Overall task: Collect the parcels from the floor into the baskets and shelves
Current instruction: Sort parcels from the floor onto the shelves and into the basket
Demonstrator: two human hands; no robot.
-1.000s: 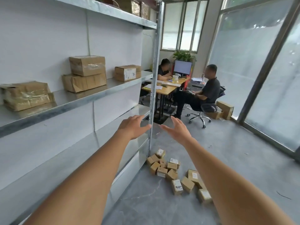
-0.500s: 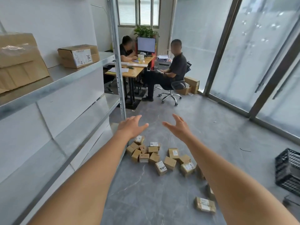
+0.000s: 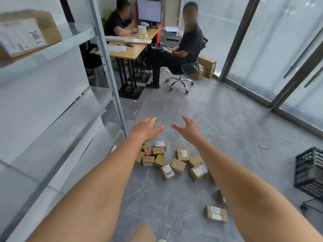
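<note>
A grey marbled floor (image 3: 218,119) runs between a metal shelving unit (image 3: 104,55) on the left and frosted glass doors (image 3: 279,49) on the right. Beyond the shelving's upright, two seated people share a wooden desk (image 3: 132,51) carrying a monitor (image 3: 149,11) and loose papers. A black plastic basket (image 3: 309,173) stands at the right edge. On the upper shelf a large carton (image 3: 26,32) bears a white label with handwriting that appears to read "781". Small brown cardboard parcels (image 3: 178,165), several with white printed labels too small to read, lie clustered on the floor at the foot of the shelving, one flatter parcel (image 3: 216,213) apart, nearer the camera. Above them the left hand (image 3: 146,129) and right hand (image 3: 188,130) reach forward, fingers spread, holding nothing.
</note>
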